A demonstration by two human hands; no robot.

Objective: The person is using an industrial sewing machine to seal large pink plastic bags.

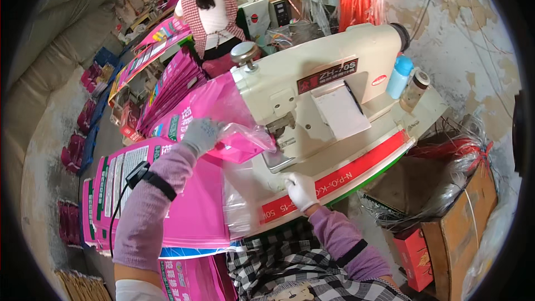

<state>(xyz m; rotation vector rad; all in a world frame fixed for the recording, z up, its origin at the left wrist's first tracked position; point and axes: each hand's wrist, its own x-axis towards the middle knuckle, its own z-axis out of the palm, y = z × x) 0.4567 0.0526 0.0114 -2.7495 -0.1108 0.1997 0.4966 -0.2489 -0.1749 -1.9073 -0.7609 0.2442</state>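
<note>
My left hand (202,135), in a pale grey work glove, is closed on the mouth of a pink printed bag (245,147). The bag's clear plastic liner (257,134) sticks out toward the needle area of a cream sewing machine (329,67). In a white glove, my right hand (301,190) rests near the front edge of the machine's table, just in front of the metal needle plate (277,161). Its fingers are curled together, and whatever they may hold is hidden. A stack of flat pink bags (189,206) lies under my left forearm.
A notepad with a pen (341,110) lies against the machine. A blue bottle (399,77) and a brown-tinted jar (415,90) stand at its right end. Cardboard boxes (460,234) sit low on the right. Another person (214,19) works at the back, facing away.
</note>
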